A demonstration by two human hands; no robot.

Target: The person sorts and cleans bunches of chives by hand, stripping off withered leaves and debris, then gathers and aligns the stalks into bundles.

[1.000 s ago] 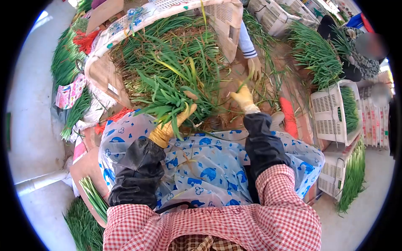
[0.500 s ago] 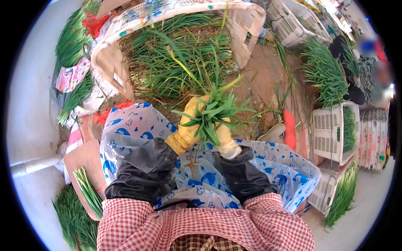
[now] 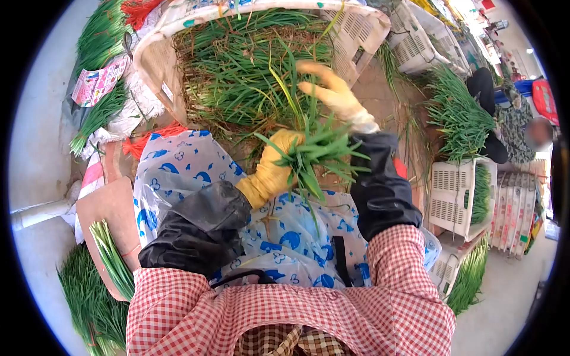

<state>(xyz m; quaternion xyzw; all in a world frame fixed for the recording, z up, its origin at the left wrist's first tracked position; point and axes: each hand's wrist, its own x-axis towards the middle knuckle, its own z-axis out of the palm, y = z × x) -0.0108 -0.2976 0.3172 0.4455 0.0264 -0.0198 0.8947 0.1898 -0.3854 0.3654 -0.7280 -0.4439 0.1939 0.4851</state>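
Note:
My left hand [image 3: 274, 163], in a yellow glove, is closed around a bunch of garlic chives [image 3: 317, 154] above my lap. Its leaf ends fan out towards me and to the right. Long blades, one of them yellow, rise from the bunch towards the crate. My right hand [image 3: 335, 95], in a paler glove, is raised beyond the bunch with its fingers apart, near the crate's right side. Loose chives [image 3: 249, 77] fill the large white crate [image 3: 155, 74] in front of me, mixed with dry brown bits.
A blue-patterned plastic apron [image 3: 291, 240] covers my lap. On a board [image 3: 113, 199] to my left lies a small chive bundle [image 3: 111, 255]. More bundles [image 3: 98, 296] are on the floor. White crates [image 3: 451, 190] stand at right, where another person [image 3: 516, 127] sits.
My right hand has left the bunch and moved up and to the right, its fingers opening. My left hand keeps its hold, and the bunch has tipped to the right. The view has shifted slightly.

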